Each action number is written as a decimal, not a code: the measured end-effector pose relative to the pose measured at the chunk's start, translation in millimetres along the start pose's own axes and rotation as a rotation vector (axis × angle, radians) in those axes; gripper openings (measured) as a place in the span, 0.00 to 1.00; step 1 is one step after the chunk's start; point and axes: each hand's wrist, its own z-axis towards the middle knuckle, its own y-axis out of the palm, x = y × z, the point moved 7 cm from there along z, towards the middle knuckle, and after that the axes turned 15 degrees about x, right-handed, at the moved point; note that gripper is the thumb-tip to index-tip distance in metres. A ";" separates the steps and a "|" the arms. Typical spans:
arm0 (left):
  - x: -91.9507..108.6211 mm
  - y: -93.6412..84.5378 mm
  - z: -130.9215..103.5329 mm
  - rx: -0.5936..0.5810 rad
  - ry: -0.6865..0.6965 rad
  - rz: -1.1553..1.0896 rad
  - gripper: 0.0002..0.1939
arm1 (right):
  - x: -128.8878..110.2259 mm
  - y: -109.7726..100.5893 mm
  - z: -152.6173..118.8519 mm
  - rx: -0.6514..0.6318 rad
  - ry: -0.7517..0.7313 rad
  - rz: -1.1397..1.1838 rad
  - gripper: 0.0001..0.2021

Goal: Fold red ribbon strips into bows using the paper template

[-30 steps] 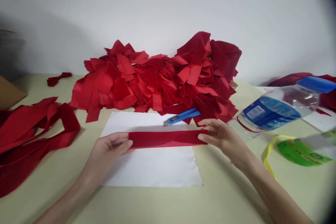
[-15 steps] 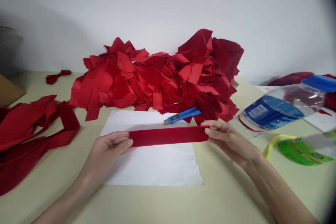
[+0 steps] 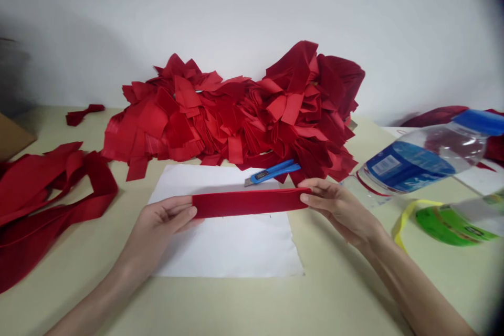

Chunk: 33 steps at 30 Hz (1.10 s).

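Observation:
A red velvet ribbon strip (image 3: 248, 203) is stretched nearly level between my two hands, just above a white sheet of paper (image 3: 236, 252). My left hand (image 3: 167, 215) pinches its left end, thumb in front and fingers behind. The right end sits between the thumb and fingers of my right hand (image 3: 334, 203); there the upper edge shows more than one layer. Beyond the ribbon, a blue utility knife (image 3: 272, 172) lies across the far edge of the paper. Small dark marks on the paper show just under the ribbon.
A large heap of cut red ribbon pieces (image 3: 232, 115) lies against the wall. Long red ribbon (image 3: 59, 205) is looped at the left, near a small ribbon scrap (image 3: 84, 114) and a cardboard box (image 3: 13, 136). At the right stand a blue-labelled plastic bottle (image 3: 409, 165) and a green-labelled container (image 3: 452, 226).
The ribbon's right end has tilted slightly, and its layers have parted a little at the top edge. My right hand has shifted slightly left. Both hands keep their hold.

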 end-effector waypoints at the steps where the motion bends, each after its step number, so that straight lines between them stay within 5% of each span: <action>1: -1.1 0.1 0.2 -0.005 -0.016 -0.004 0.09 | 0.4 -0.3 0.2 0.005 0.001 0.004 0.11; 20: -3.4 2.2 0.7 -0.075 -0.031 0.018 0.09 | -0.2 -8.5 3.8 0.093 -0.055 -0.047 0.16; 33: 15.2 -5.8 0.9 0.029 0.199 0.110 0.16 | -4.9 -3.2 1.4 0.104 -0.164 -0.155 0.14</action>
